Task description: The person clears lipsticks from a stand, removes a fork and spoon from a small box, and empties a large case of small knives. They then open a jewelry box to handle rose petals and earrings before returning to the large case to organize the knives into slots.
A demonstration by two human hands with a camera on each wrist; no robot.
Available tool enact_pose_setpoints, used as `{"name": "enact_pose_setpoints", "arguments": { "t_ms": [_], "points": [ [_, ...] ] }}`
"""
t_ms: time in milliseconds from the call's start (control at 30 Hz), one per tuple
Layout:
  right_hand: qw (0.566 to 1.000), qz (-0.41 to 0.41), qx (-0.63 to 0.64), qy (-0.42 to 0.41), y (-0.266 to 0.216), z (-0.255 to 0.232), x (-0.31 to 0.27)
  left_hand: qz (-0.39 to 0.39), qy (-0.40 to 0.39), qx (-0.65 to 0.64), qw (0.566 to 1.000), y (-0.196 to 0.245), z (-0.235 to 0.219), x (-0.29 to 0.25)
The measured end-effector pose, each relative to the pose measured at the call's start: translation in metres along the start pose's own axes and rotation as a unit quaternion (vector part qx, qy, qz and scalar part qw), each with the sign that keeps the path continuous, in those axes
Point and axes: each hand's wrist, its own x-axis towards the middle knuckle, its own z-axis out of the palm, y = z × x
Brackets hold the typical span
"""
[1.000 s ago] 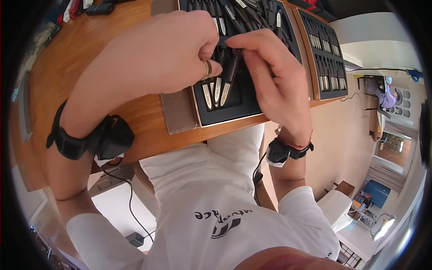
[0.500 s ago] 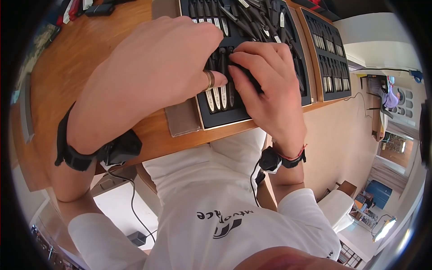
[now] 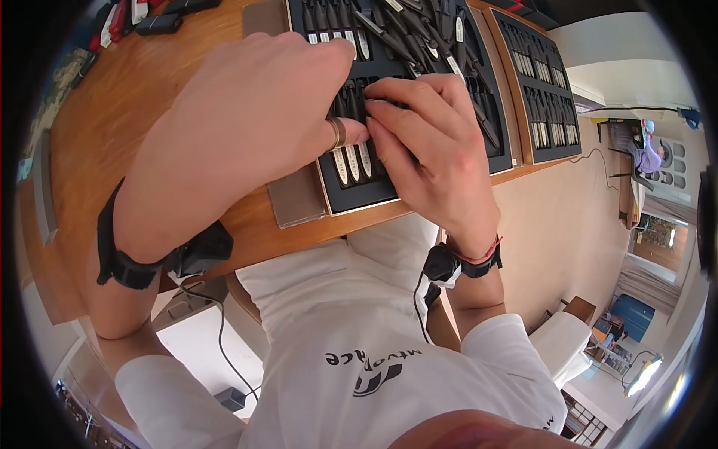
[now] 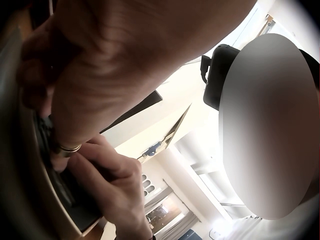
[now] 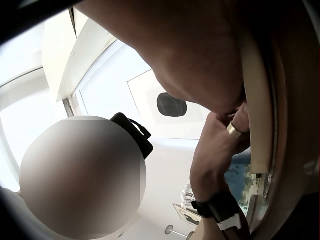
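Observation:
Slim black sticks (image 3: 352, 163) with white labelled ends lie side by side in the near compartment of a black-lined tray (image 3: 351, 199). My left hand (image 3: 247, 135) arches over them from the left. Its ringed thumb rests on the sticks just above the labels, and the other fingers are hidden behind the hand. Coming in from the right, my right hand (image 3: 437, 150) has thumb and fingertips bent together round the upper part of the rightmost stick, mostly covered by this hand. In the left wrist view the right hand (image 4: 112, 182) meets the left thumb low over the tray.
A loose heap of similar black sticks (image 3: 419, 34) fills the tray's back right, beside a neat row (image 3: 329, 22) at back left. Another filled tray (image 3: 538, 97) stands to the right. Dark and red items (image 3: 142, 15) lie at the wooden table's (image 3: 112, 97) far left.
A tilted stick has straightened up beside the others. My right hand has come down and to the left, closing in on the left thumb; the left hand has lowered slightly.

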Motion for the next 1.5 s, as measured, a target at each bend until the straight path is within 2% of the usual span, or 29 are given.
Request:
{"name": "enact_pose_setpoints", "arguments": {
  "t_ms": [133,367,467,533,667,733,867,967,1033,1167,1233,1500],
  "points": [
    [1.000,-0.008,-0.006,0.017,-0.002,0.001,0.001,-0.023,-0.030,0.002,0.999,0.000,0.001,0.001],
    [0.999,-0.012,0.041,-0.002,-0.004,0.003,0.002,-0.013,-0.026,-0.011,1.000,0.005,-0.003,0.001],
    [0.999,-0.029,0.032,0.027,-0.002,0.001,-0.002,0.032,-0.013,-0.026,0.999,0.000,0.005,0.003],
    [0.998,-0.041,0.020,0.047,-0.002,0.000,-0.004,0.087,0.029,-0.006,0.996,0.000,0.008,0.003],
    [0.996,-0.068,0.024,0.048,-0.003,-0.003,-0.006,0.130,0.019,0.035,0.991,0.005,0.010,0.002],
    [0.996,-0.071,0.034,0.045,-0.002,-0.004,-0.006,0.180,0.003,0.020,0.984,0.004,0.014,0.002],
    [0.996,-0.062,0.043,0.045,-0.003,-0.004,-0.004,0.172,0.023,0.009,0.985,0.008,0.007,-0.003],
    [0.996,-0.059,0.052,0.051,-0.003,-0.004,-0.004,0.172,0.063,0.056,0.981,0.019,0.006,-0.006],
    [0.996,-0.049,0.056,0.052,-0.002,-0.005,-0.005,0.090,-0.014,0.118,0.989,0.035,0.000,-0.011],
    [0.995,-0.051,0.062,0.061,0.000,-0.004,-0.007,0.070,-0.042,0.110,0.991,0.042,-0.002,-0.012],
    [0.995,-0.047,0.065,0.059,0.001,-0.003,-0.009,0.099,0.037,0.061,0.993,0.033,0.006,-0.013],
    [0.996,-0.061,0.045,0.051,-0.001,-0.005,-0.007,0.123,0.037,-0.007,0.992,0.011,0.004,-0.006]
  ]
}}
